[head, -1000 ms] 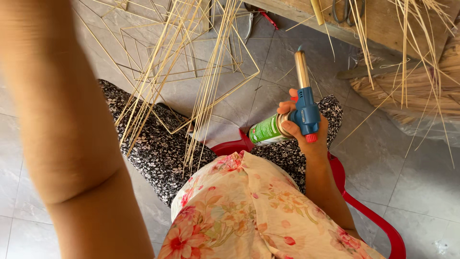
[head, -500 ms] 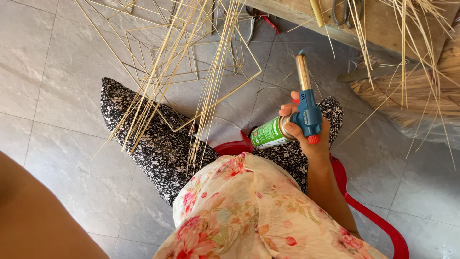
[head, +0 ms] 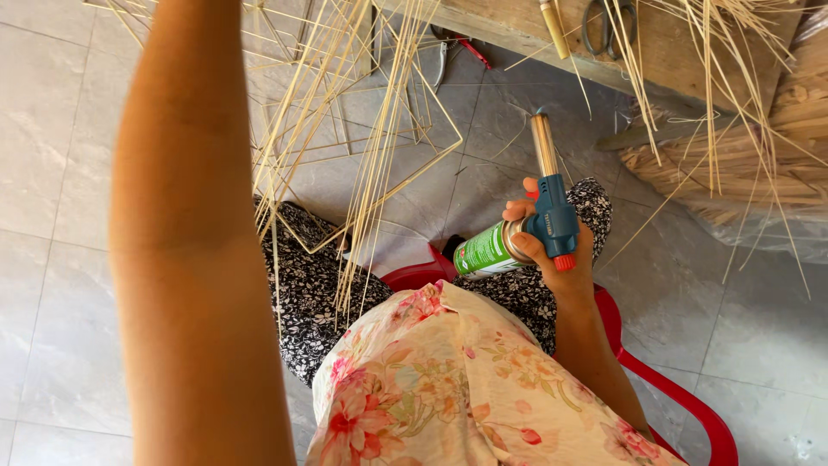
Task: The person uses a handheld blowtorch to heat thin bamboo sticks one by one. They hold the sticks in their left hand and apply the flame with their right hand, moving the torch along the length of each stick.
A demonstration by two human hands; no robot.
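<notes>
Blue gas torch (head: 552, 223) clasped in right hand (head: 552, 259) over grey tiled floor (head: 52, 173); left grip unseen, perhaps among bamboo strips (head: 362, 129).

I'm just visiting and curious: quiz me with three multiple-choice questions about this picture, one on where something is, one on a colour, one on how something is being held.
1. Where is the gas torch?
A. In the right hand
B. Lying on the floor tiles
C. On the wooden bench

2. What colour is the torch's gas canister?
A. Yellow
B. Green
C. Black

3. How does the torch's nozzle stand?
A. Pointing down at the lap
B. Pointing away from the person, toward the wooden bench
C. Buried in the bamboo strips

Answers: 1 A, the fingers wrap the blue torch head above the lap. 2 B, the can below the blue head is green. 3 B, the brass tube aims up the picture, clear of the bamboo strips. The left hand is out of view; only its arm shows.
</notes>
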